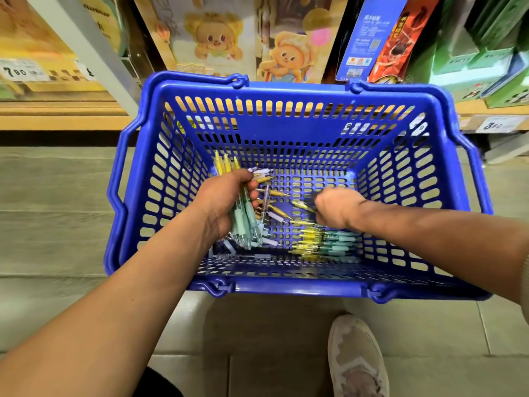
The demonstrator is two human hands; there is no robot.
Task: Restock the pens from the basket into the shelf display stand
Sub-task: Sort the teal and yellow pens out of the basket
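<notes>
Pens lie loose on the bottom of a blue plastic basket, which fills the middle of the frame. They are short click pens with clear barrels and yellow, mint-green or pale lilac grips. Some are strewn crosswise and others sit side by side near the lower right of the basket floor.

The left hand is closed around a bundle of pens, mostly mint-green, with yellow ends sticking out above the fist. The right hand reaches down among the loose pens with its fingers curled. Blur hides whether it has hold of one.

The basket has slotted walls and both handles folded down, and it stands on a grey tiled floor. A pale shoe shows at the lower right.

Behind the basket, along the top of the frame, a shelf carries packs printed with a cartoon bear. To their right are a blue pack, a red pack and green boxes; their print is too small to read. A price tag at the upper left reads 7.90, and another tag at the right reads 3.80.
</notes>
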